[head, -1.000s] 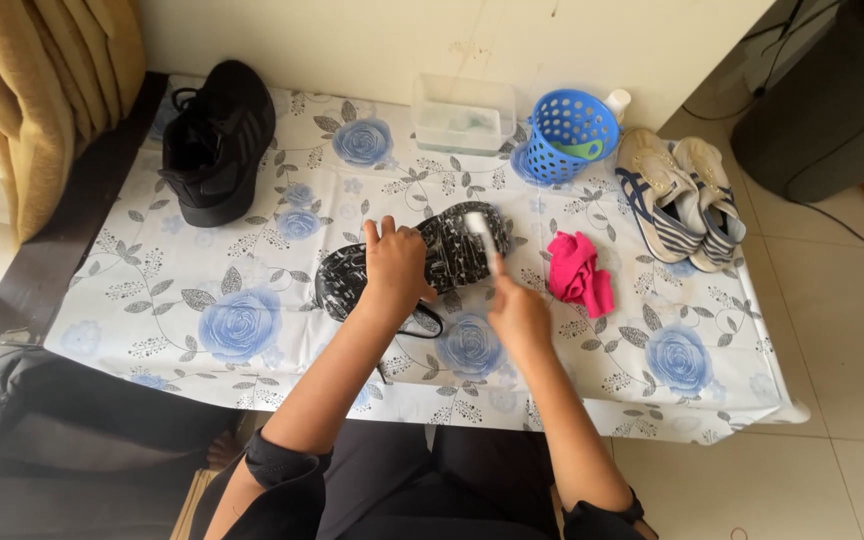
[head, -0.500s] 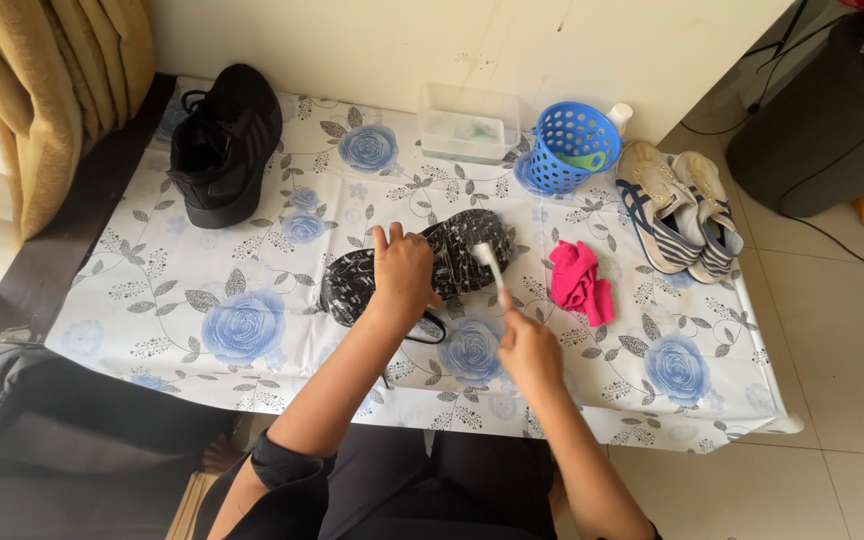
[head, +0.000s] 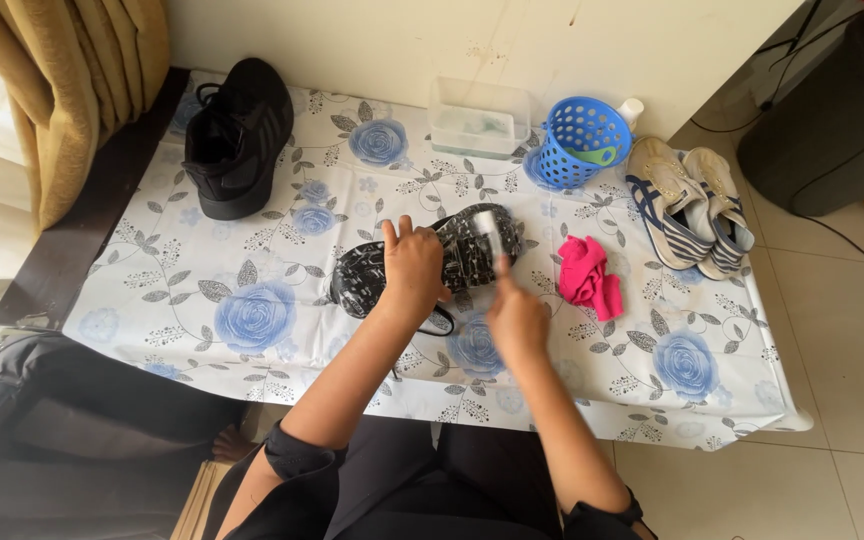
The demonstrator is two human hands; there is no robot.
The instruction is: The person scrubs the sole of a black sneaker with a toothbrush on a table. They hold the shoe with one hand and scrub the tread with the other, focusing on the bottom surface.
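Pulling back toward the body, the right hand (head: 517,318) is gripping a small brush (head: 492,240), its bristles leaving the patterned shoe (head: 462,250); left hand (head: 412,268) is still pressing the shoe mid-table (head: 252,330), scrubbing stroke apparently continuing.

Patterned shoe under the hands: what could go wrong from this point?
The left hand presses only the middle of the black-and-white patterned shoe, so it might pivot or slide on the floral cloth. The right hand holds a blurred, brush-like tool at the shoe's end; a slip could flick it toward the pink cloth nearby.
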